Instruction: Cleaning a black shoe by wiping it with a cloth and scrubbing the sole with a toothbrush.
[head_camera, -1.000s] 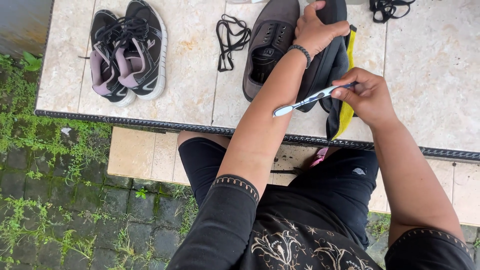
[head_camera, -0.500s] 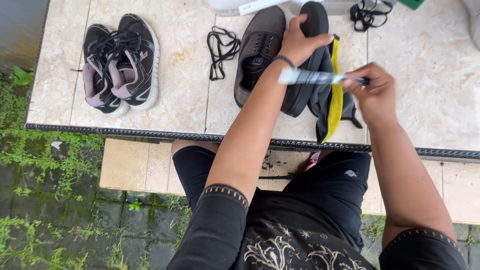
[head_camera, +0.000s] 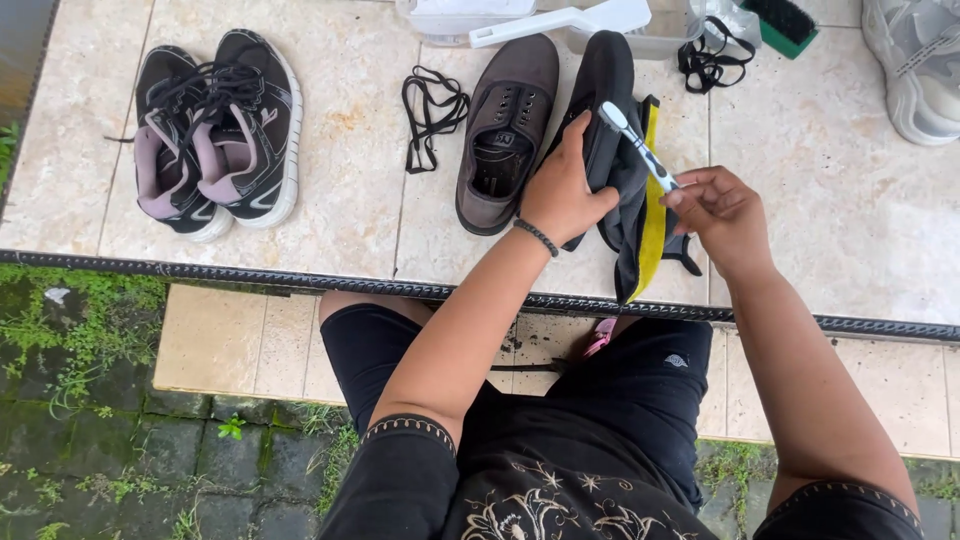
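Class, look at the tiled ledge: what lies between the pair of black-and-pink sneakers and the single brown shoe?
In the head view, a loose black shoelace lies on the tiles between the sneakers and the brown shoe.

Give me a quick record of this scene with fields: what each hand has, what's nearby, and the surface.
Left hand: grips a dark shoe, tilted on its side
Right hand: holds a toothbrush, head against the shoe
Beside it: brown shoe, unlaced, upright
Loose laces: lying left of the brown shoe
Far left: pair of black sneakers
Surface: tiled ledge
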